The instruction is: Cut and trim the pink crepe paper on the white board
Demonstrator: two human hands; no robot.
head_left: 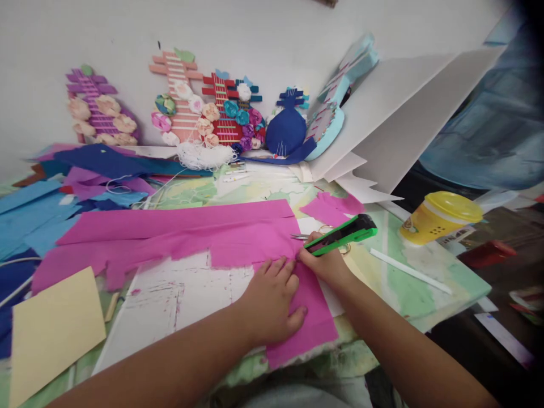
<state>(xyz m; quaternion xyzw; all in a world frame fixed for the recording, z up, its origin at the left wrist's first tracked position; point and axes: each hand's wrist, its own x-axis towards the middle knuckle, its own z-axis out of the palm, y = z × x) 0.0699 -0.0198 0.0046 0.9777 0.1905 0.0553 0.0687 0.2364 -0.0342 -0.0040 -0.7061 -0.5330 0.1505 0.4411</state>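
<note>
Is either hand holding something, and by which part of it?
The right hand holds the green-and-black cutter near its lower end; the left hand rests on pink material, gripping nothing.

Bright, diffuse light; direction unclear, shadows soft. Wall (263, 34) pale; white boards (437, 110) partly shaded grey. Left hand (274, 300) and right hand (325, 260) fairly clear. Right side smeared, blue jug (488, 133) blurred; upper right corner black. Wide-angle stretch toward edges.

The left hand (274, 300) rests flat on a pink sheet (314, 309) over a white board (164, 309) while the right hand (327, 262) grips a green-and-black cutter (343, 234) just beside it, near scissors (300, 236), with a yellow cup (437, 218) farther right.
</note>
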